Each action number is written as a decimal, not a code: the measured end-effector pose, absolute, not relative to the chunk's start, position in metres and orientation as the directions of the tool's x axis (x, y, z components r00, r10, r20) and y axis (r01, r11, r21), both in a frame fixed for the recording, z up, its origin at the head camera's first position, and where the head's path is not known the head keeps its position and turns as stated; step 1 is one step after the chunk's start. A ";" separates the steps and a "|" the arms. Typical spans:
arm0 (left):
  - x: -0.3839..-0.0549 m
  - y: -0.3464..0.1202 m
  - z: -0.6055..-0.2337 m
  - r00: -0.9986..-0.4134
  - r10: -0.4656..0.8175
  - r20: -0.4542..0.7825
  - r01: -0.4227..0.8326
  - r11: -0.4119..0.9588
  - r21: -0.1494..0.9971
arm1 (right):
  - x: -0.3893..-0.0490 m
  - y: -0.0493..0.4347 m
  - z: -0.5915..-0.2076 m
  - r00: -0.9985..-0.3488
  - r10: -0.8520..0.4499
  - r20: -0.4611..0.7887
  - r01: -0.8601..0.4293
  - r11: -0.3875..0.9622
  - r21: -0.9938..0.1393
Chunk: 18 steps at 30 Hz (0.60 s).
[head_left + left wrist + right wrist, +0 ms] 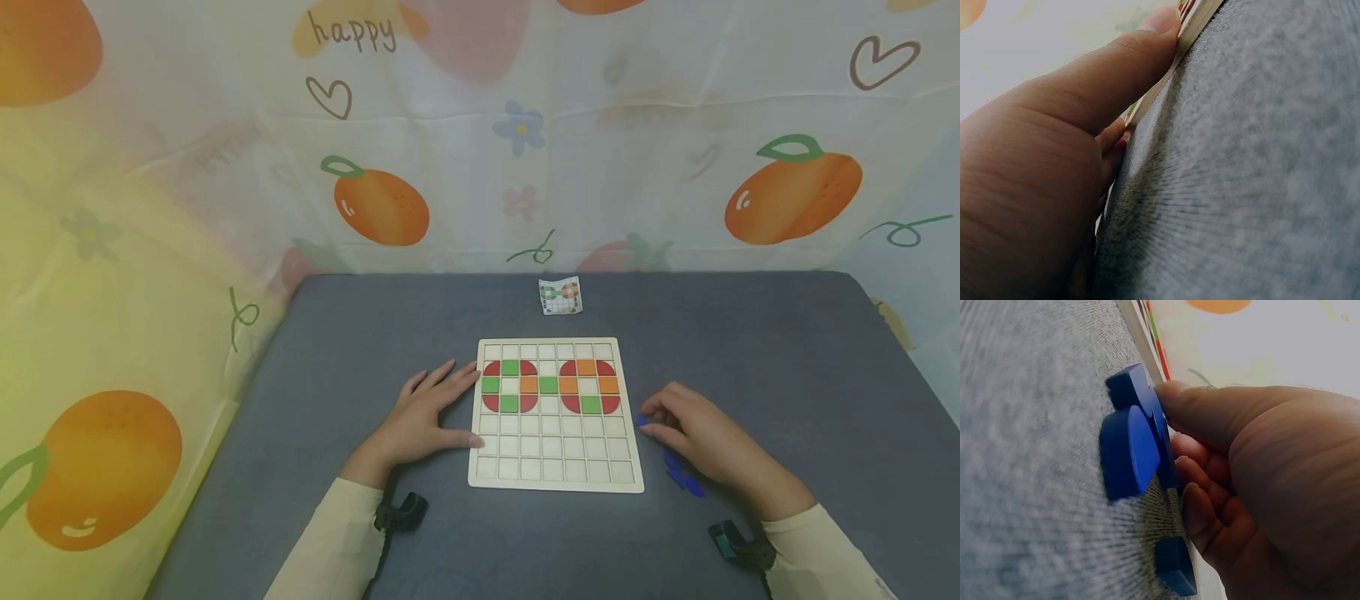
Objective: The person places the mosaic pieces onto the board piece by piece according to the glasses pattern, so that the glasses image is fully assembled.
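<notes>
A square white grid board [557, 471] lies flat on the table, with red, green and orange tiles forming two rings joined by a green tile [548, 385]. Along its left edge rests my left hand [416, 423], thumb on the lower rim and fingers stretched toward the upper edge. Just off the right edge, my right hand [697, 435] pinches a small blue piece [642, 420] between thumb and fingers. Several loose blue pieces [696, 487] lie beneath that hand; the right wrist view shows one with a curved side [1127, 453].
Behind the board lies a small pattern card [560, 297] printed with a similar coloured design. The grey table [420, 312] ends at a fruit-printed curtain [457, 150]. Both wrists carry black camera straps [401, 512].
</notes>
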<state>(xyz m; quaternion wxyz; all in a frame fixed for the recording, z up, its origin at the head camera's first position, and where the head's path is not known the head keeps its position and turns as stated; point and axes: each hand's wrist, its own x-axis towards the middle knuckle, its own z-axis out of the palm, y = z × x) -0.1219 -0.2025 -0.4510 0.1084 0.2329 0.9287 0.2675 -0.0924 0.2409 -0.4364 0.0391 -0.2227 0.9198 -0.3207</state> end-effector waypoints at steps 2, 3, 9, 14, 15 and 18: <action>-0.122 -0.202 -0.451 -0.869 0.489 -0.074 0.374 0.748 0.548 | -0.093 0.241 -0.436 -0.901 -0.428 0.070 -0.382 0.706 -0.596; -0.121 -0.202 -0.451 -0.869 0.489 -0.073 0.374 0.747 0.550 | -0.092 0.241 -0.437 -0.903 -0.425 0.070 -0.380 0.711 -0.592; -0.120 -0.200 -0.449 -0.870 0.487 -0.079 0.368 0.747 0.554 | -0.091 0.242 -0.437 -0.913 -0.403 0.062 -0.359 0.721 -0.593; -0.121 -0.200 -0.448 -0.870 0.485 -0.082 0.365 0.747 0.555 | -0.092 0.239 -0.431 -0.922 -0.383 0.062 -0.340 0.719 -0.607; -0.121 -0.200 -0.448 -0.871 0.485 -0.081 0.365 0.748 0.554 | -0.092 0.237 -0.430 -0.922 -0.382 0.064 -0.339 0.716 -0.611; -0.121 -0.201 -0.448 -0.872 0.482 -0.083 0.363 0.751 0.552 | -0.092 0.231 -0.425 -0.919 -0.387 0.077 -0.349 0.706 -0.616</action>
